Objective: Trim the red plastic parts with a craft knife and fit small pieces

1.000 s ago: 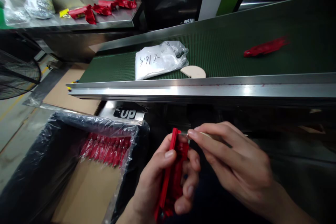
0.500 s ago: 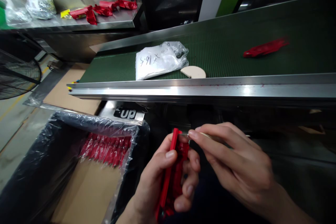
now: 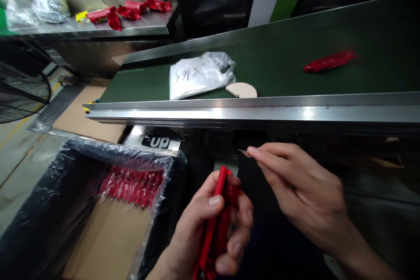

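Note:
My left hand (image 3: 190, 223) is wrapped around a long red plastic part (image 3: 213, 227), holding it upright and slightly tilted, thumb along its front edge. To the right and a little higher, my right hand (image 3: 305, 188) pinches a small knife (image 3: 243, 152). Only its pointed metal blade shows; the fingers hide the rest. The blade tip stands apart from the red part's top end. Another red part (image 3: 331, 61) lies beyond my hands on the green conveyor belt (image 3: 272, 70), slightly blurred.
A white plastic bag (image 3: 197, 76) and a beige curved piece (image 3: 243, 90) lie by the belt's metal rail (image 3: 229, 113). At lower left, a lined bin (image 3: 39, 214) holds several bagged red parts (image 3: 131, 186) on cardboard. Red wrapped pieces (image 3: 127, 12) sit on a metal shelf.
The knife in my right hand has moved from the top of the red part, away up and to the right. My left hand has dropped slightly with the part.

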The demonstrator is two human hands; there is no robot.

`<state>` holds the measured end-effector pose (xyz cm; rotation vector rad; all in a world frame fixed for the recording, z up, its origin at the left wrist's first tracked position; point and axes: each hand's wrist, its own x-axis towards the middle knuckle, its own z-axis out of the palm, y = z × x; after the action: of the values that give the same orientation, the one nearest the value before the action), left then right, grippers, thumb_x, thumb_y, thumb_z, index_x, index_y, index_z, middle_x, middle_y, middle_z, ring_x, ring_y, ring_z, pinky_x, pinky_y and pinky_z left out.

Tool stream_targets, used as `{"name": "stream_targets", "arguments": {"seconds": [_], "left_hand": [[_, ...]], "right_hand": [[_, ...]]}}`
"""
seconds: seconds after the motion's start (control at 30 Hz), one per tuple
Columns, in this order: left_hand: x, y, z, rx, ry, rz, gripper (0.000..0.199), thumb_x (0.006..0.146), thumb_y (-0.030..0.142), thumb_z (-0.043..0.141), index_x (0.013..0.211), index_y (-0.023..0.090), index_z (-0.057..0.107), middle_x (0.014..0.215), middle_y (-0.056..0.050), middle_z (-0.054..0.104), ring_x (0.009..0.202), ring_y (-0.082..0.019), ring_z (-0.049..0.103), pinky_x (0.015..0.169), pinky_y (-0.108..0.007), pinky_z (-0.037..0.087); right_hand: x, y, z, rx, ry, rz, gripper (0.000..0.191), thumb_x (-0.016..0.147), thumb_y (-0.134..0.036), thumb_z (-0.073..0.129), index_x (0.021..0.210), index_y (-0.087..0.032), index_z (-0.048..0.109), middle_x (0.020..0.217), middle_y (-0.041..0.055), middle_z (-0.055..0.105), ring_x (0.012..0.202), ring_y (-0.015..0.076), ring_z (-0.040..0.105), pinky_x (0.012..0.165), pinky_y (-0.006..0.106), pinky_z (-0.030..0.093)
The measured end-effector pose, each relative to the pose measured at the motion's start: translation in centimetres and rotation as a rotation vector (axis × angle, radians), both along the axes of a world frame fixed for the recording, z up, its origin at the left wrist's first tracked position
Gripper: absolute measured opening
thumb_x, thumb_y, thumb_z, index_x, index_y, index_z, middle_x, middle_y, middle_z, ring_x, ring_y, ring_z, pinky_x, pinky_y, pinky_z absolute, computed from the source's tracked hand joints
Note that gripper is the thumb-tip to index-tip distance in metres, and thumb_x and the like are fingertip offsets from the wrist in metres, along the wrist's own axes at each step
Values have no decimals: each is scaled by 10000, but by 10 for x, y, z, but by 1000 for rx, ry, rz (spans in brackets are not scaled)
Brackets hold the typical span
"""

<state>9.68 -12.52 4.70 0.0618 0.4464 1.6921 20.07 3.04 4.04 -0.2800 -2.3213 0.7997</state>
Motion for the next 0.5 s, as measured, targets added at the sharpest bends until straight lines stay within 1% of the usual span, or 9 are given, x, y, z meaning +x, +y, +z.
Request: {"name": "stream_targets", "arguments": {"seconds": [0.07,0.17,0.3,0.5], "left_hand": [[1,-1,0,-12,-16,-1,243,962,338,481,1153,205,552,901,-78,598,561,-71,534,398,-91,433],[0,-1,-1,-41,-32,-18,247,977,337,428,1157,205,533,889,-72,578,549,-83,538,387,-105,438],[-1,-2,0,-20,-49,-12,226,976,351,434,1118,210,540,852,-55,568,534,-79,532,382,-107,443],[1,-2,1,6,-49,-4,215,979,338,431,1090,199,552,838,-54,568,532,-71,535,385,-104,447]], "right_hand": [[2,-1,3,-49,-11,69,435,857,14,584,1238,-191,630,1117,61,629,998,144,604,823,289,504],[4,-5,8,-1,-19,150,437,859,20,580,1252,-170,613,1093,73,625,979,158,583,819,336,489],[4,-6,9,95,-26,124,415,856,18,599,1225,-167,629,1071,87,634,962,184,565,786,382,463],[6,-6,8,124,-33,122,408,856,14,607,1222,-162,639,1065,97,635,968,199,562,773,395,451]]}}
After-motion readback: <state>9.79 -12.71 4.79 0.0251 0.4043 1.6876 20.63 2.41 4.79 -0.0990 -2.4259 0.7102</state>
